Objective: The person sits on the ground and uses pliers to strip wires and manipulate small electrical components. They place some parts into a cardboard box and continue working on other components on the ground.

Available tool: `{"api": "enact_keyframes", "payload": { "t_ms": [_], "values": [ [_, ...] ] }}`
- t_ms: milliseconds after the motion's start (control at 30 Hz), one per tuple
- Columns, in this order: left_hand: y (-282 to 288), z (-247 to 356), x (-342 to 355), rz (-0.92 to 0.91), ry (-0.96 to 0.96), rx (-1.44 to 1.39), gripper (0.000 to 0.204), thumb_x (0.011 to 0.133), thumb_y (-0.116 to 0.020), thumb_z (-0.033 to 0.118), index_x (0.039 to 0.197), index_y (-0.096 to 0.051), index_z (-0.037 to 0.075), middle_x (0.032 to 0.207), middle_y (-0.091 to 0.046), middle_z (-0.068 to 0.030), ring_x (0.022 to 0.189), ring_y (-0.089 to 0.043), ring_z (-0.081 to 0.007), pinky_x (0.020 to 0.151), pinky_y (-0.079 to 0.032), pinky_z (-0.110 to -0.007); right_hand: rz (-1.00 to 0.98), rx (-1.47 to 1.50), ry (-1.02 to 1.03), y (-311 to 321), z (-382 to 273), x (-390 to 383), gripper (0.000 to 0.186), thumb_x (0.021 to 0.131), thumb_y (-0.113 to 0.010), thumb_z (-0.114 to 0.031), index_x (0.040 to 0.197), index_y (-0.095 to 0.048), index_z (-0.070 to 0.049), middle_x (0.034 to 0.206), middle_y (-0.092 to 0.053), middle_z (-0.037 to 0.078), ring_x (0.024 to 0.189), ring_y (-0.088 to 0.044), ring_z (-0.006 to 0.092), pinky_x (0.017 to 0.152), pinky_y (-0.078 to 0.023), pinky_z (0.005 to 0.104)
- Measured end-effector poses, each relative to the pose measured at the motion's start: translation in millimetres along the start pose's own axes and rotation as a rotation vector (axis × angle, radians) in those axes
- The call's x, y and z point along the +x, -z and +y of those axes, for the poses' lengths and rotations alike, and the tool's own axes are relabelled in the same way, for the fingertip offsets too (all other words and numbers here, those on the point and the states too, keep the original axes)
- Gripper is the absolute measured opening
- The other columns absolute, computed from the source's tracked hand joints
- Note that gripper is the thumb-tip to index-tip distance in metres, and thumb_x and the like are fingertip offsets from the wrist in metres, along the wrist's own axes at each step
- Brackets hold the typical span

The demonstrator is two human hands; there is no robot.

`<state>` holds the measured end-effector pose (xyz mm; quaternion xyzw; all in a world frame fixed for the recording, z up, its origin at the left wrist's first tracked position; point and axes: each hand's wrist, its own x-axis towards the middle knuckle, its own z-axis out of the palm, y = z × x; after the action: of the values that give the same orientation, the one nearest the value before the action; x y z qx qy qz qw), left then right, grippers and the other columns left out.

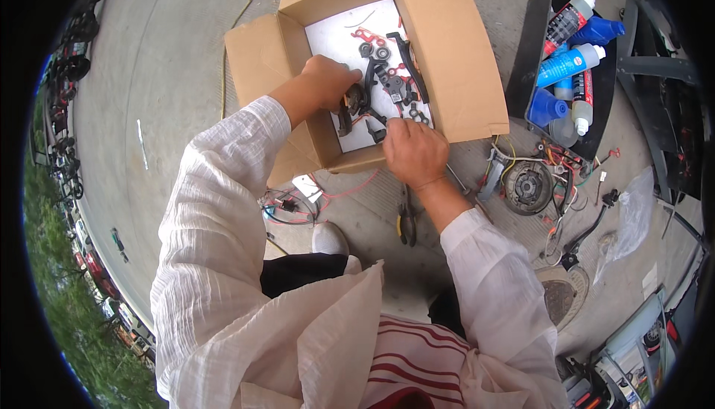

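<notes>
A cardboard box [468,59] with its flaps folded out stands in front of me, its white bottom strewn with loose vehicle parts. My left hand [328,81] reaches inside over the left wall, fingers curled at a dark metal part [350,104]; its fingertips are partly hidden. At the near right corner, my right hand [417,152] is closed over the box's rim, its fingertips out of sight. Close to those fingers lies a small black piece [377,133]. Farther in are a black lever [408,66], ring bearings [382,53] and red metal pieces [365,34].
Right of the box stands a black bin [525,74] of bottles and spray cans. A round wheel hub [527,187] lies among wires nearby. Pliers [406,223] rest on the ground before me; tangled wires [294,206] lie by my shoe [329,239]. Clear plastic wrap [629,219] is farther right.
</notes>
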<state>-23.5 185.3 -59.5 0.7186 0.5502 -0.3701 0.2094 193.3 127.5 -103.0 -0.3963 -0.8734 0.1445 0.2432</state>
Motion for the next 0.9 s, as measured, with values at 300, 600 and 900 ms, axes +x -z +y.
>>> {"api": "enact_keyframes", "payload": {
  "t_ms": [300,600,900],
  "values": [
    [-17.3,-24.2,-1.4,0.279,-0.107,0.093,0.021,0.087,-0.054,0.016,0.106,-0.062,0.018,0.081,-0.067,-0.0068,0.079,-0.069,-0.0273,0.064,-0.055,-0.038,0.032,0.007,0.016,-1.8,0.6,-1.5,0.011,0.078,-0.061,-0.018,0.077,-0.051,-0.014,0.066,-0.055,0.003,0.06,-0.059,0.0225,0.052,-0.047,0.037],
    [47.6,-38.4,-30.1,0.432,0.212,-0.168,0.028,0.084,-0.058,0.014,0.112,-0.063,0.018,0.096,-0.07,-0.0074,0.09,-0.068,-0.0266,0.073,-0.054,-0.04,0.031,0.0,0.009,-0.9,0.1,0.1,0.011,0.079,-0.061,-0.018,0.075,-0.051,-0.014,0.065,-0.055,0.003,0.059,-0.058,0.0228,0.051,-0.047,0.037],
    [-28.0,-0.9,5.3,0.208,-0.001,0.123,0.023,0.087,-0.056,0.018,0.11,-0.062,0.018,0.085,-0.069,-0.0064,0.082,-0.07,-0.0257,0.066,-0.055,-0.038,0.031,-0.023,0.009,-0.7,-1.6,-2.4,0.013,0.079,-0.061,-0.018,0.075,-0.05,-0.013,0.064,-0.054,0.003,0.059,-0.058,0.0229,0.052,-0.046,0.037]
  ]
}}
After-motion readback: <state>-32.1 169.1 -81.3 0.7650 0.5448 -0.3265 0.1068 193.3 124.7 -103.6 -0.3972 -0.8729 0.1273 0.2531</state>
